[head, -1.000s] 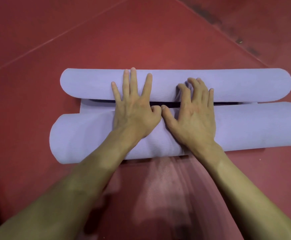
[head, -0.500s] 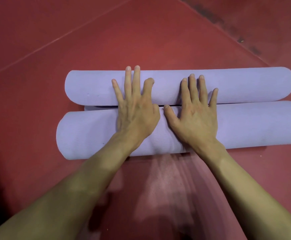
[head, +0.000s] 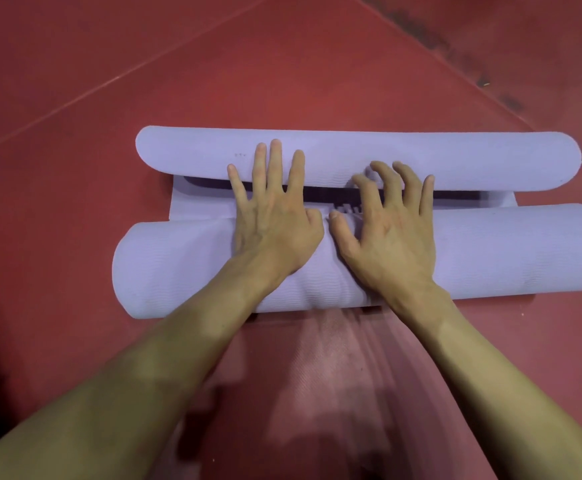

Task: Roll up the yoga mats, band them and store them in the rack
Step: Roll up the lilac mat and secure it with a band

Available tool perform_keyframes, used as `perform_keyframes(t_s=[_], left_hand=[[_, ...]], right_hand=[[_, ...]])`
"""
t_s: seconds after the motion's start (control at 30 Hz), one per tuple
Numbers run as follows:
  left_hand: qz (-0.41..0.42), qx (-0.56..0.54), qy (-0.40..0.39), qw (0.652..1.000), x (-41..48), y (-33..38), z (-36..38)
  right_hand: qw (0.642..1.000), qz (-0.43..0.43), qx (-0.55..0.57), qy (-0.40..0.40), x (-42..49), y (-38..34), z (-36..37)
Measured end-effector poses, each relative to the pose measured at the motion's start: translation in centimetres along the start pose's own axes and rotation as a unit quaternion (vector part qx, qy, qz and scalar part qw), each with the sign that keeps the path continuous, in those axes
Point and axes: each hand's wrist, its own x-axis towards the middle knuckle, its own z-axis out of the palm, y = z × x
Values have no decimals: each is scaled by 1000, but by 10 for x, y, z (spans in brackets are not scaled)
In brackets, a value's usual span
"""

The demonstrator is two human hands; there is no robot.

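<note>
A lilac yoga mat lies across the red floor. Its near part is a thick roll [head: 507, 251]. Its far end curls back as a long flap [head: 351, 147]. A dark gap shows between the two. My left hand [head: 272, 220] lies flat on the roll's middle, its straight fingers reaching over the gap onto the far flap. My right hand [head: 389, 233] rests beside it, thumb on the roll, fingers arched with their tips on the flap's near edge. No band or rack is in view.
Red floor [head: 75, 81] surrounds the mat, with a pale line running diagonally at the upper left. A dark scuffed seam [head: 455, 53] crosses the upper right corner. A blurred pinkish shape [head: 334, 375] sits between my forearms, close to me.
The gap between roll and far flap, closed half a second ago, has opened again. My right fingers went from flat to arched. My left hand stays flat.
</note>
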Motion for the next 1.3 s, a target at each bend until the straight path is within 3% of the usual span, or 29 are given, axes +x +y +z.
perform_keyframes(t_s=[0.3, 0.5, 0.67, 0.83, 0.97, 1.3], left_hand=[[6, 4, 75, 997, 23, -1, -5], [58, 11, 144, 988, 22, -2, 1], [58, 12, 113, 992, 21, -5, 0], [-3, -19, 31, 999, 26, -6, -2], [-21, -28, 31, 999, 27, -6, -2], [36, -4, 158, 987, 19, -9, 9]], right_hand=[[996, 9, -5, -90, 30, 3, 7], [998, 3, -10, -67, 27, 3, 7], [992, 23, -19, -120, 34, 3, 3], [985, 47, -24, -161, 42, 3, 1], [987, 44, -27, -149, 39, 2, 1], [997, 35, 8, -66, 29, 3, 4]])
